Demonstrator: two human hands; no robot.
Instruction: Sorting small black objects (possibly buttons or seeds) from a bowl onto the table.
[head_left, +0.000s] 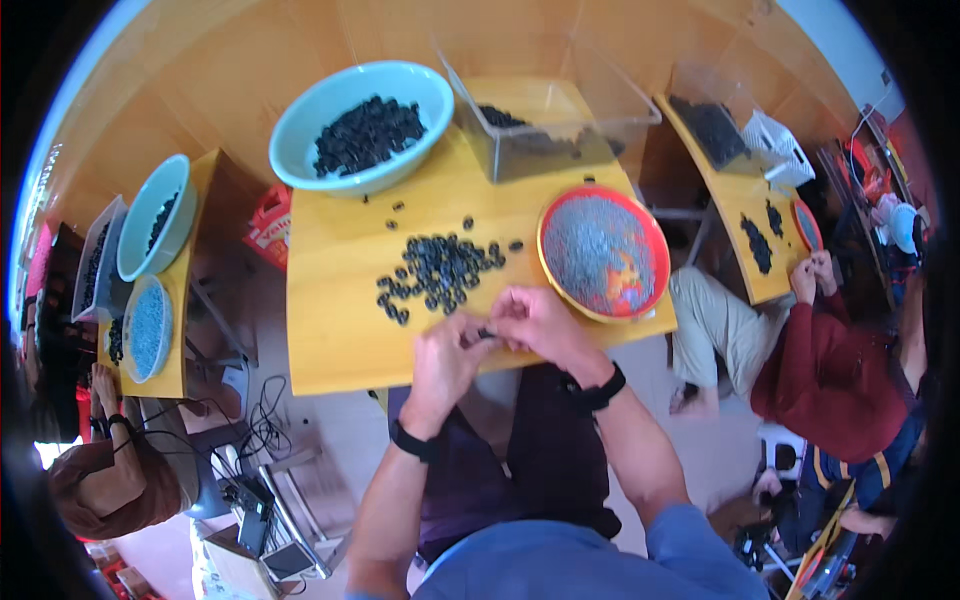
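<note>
My left hand (pixel 447 362) and my right hand (pixel 543 324) meet over the table's near edge, both with fingers pinched. A small black piece (pixel 486 334) shows at the left fingertips; it resembles the black round parts on the table. What the right fingers pinch is too small to make out. Just beyond my hands, a loose pile of small black ring-like parts (pixel 440 272) lies on the yellow table (pixel 335 345). Right of the pile stands a red bowl with a yellow rim (pixel 546 262), holding many tiny grey pieces.
At the table's far side are a light-blue basin (pixel 292 140) of black parts and a clear plastic bin (pixel 500 160) with black parts. People work at side tables: one at left (pixel 120 480), one at right in a dark red top (pixel 835 365). Cables (pixel 265 425) lie at lower left.
</note>
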